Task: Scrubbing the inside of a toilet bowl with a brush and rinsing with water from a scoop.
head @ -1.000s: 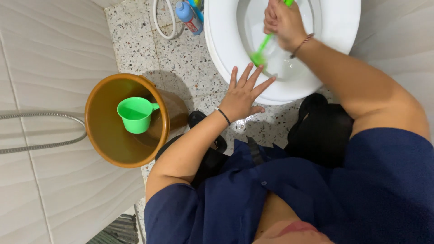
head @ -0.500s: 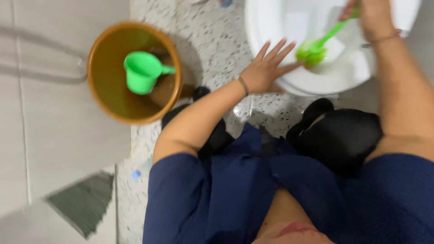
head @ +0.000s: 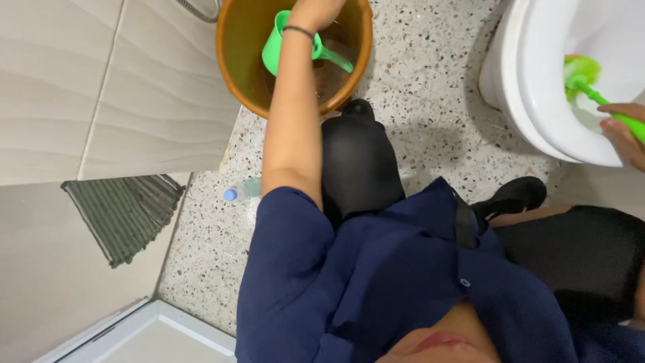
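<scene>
We are crouching on the speckled floor [head: 430, 128] between two work points. Far and to the left, the orange bucket [head: 235, 60] is standing against the tiled wall [head: 101, 87]; far and to the right, the white toilet bowl [head: 537, 87] is sitting with its rim toward us.

Our left hand [head: 316, 10] is reaching over the bucket and is resting at the green dipper [head: 285, 40], at the point where the cup meets the handle. The top edge of the view is cutting the fingers off, so we cannot tell whether they are closing on the dipper or only touching it. The dipper is lying inside the bucket, cup to the left, and its handle is running down and to the right, out from under the hand toward the bucket's right wall. That long axis is lying across the line of our forearm rather than along it.

Our right hand [head: 625, 134] is closing around the shaft of the green toilet brush [head: 591, 84]; the brush head is resting inside the bowl, up and to the left of the grip, and the shaft is slanting down to the right through the fingers.

The left hand is much the nearer one to the dipper; the right hand is well apart from it. A small capped bottle [head: 242, 191] is lying near our left elbow, beside a striped mat [head: 124, 215].
</scene>
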